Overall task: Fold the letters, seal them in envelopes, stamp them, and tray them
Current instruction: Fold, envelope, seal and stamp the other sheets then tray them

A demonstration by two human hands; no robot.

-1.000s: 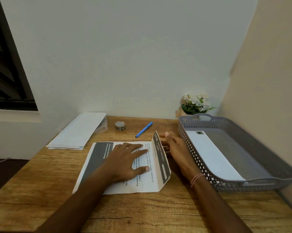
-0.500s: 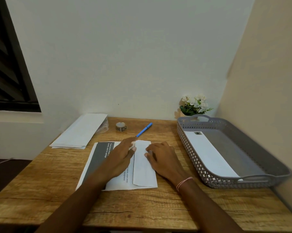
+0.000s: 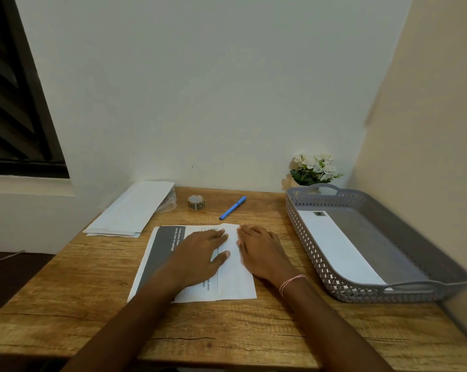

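Wooden desk [image 3: 65, 291], pen [image 3: 232, 207], small roll [image 3: 196, 202] behind letter [image 3: 236, 280] — tray [image 3: 311, 245] right

We look through one wide-angle camera worn on the head, above the near edge of the worktop [image 3: 79, 291], facing forward and down across it to the wall [image 3: 200, 89] behind it, close over its surface.

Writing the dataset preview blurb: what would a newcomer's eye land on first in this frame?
The left hand and right hand press flat on a partly folded white printed letter with a dark grey band at the middle of the wooden desk. To the right sits a grey perforated plastic tray with one white envelope lying in it. A blue pen lies behind the letter.
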